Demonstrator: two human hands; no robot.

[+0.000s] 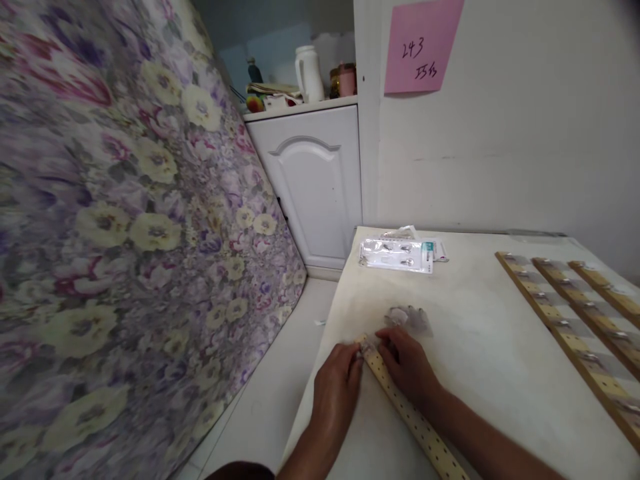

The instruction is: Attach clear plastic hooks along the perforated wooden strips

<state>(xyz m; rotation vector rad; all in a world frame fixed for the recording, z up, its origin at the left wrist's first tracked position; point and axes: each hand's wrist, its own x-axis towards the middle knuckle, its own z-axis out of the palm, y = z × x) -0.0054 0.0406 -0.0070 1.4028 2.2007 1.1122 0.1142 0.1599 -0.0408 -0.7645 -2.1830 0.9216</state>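
Observation:
A pale wooden strip (pixel 425 433) with rows of dark holes lies slantwise on the table. At its far end sits a small clear plastic piece (pixel 369 349); its exact kind is hard to make out. From the left, my left hand (pixel 339 381) is closed, thumb and fingers pinching the strip's end. My right hand (pixel 407 365) is on the other side, its bent fingers closed at the clear piece and the strip's edge. Just beyond the right fingers lies a patch of see-through plastic with small hooks (pixel 407 319).
Several wooden strips with clear hook pieces (pixel 565 327) lie at the right. Blister packs of hooks (pixel 397 256) rest near the table's (pixel 470 287) back edge. Left are a floral curtain (pixel 150 233) and a white cabinet (pixel 315 187). A pink note (pixel 423 47) hangs on the wall.

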